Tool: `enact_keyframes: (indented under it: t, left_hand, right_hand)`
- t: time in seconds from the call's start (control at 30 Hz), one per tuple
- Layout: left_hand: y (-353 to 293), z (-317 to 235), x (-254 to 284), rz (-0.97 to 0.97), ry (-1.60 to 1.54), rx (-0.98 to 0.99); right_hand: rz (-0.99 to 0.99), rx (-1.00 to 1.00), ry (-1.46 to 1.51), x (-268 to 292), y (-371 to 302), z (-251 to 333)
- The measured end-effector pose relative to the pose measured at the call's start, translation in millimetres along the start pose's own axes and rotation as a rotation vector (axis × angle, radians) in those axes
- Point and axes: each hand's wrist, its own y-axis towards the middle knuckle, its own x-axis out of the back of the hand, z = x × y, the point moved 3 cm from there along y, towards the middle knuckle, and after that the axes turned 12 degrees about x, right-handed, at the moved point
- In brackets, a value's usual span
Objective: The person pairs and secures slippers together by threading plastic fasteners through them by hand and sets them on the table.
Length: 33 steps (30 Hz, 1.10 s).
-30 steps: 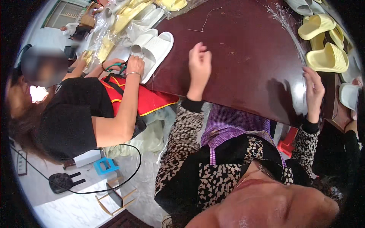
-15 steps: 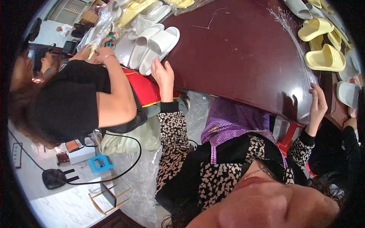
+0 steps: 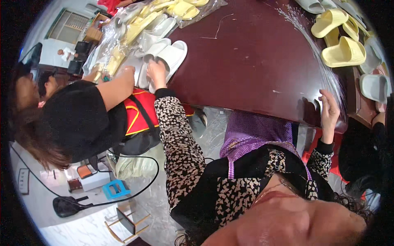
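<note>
My left hand (image 3: 156, 74) is at a pair of white slippers (image 3: 171, 56) on the table's left side. Its fingers touch the heel part of the pair; they are blurred and partly hidden, so their grip is unclear. At the table's near right edge, my right hand (image 3: 329, 111) is raised with loosely bent fingers apart and nothing in them. Beside it runs a long bundle of thin clear strands (image 3: 314, 45), spread out at its far end.
The dark red table (image 3: 246, 61) holds bagged yellow and white slippers (image 3: 141, 25) at the far left. More yellow slippers (image 3: 344, 52) and grey ones are piled at the right. A co-worker in a black top (image 3: 76, 121) works close by on the left.
My left hand has moved left and onto the white slippers. My right hand has drawn slightly away from the strands. The co-worker's arm has shifted, and the whole view has tilted a little.
</note>
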Motion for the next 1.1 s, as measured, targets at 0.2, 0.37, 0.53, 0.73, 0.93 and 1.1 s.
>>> enact_keyframes:
  t: [0.2, 0.37, 0.53, 0.73, 0.93, 1.1]
  left_hand:
    - [23.2, -17.6, -15.5, 0.055, -0.006, -0.02]
    - [1.4, -78.7, 8.1, 0.13, -0.162, -0.175]
    - [-38.0, -162.2, 23.9, 0.231, -0.292, -0.305]
    - [-138.2, -252.3, 8.2, 0.321, -0.408, -0.564]
    - [-209.1, -296.3, -16.3, 0.607, -0.438, -0.522]
    - [-248.1, -303.5, 5.2, 0.527, -0.593, -0.701]
  right_hand:
    - [0.02, 0.077, 0.006, -12.0, -13.8, -26.2]
    - [-0.008, -0.098, 0.072, -13.7, -10.6, -32.2]
    - [-0.026, -0.119, 0.093, -18.6, -7.1, -26.7]
    - [-0.059, -0.11, 0.11, -23.8, -1.7, -28.3]
    - [-0.06, -0.162, 0.153, -30.1, -0.9, -22.4]
    - [-0.052, -0.175, 0.171, -29.8, -2.2, -24.5]
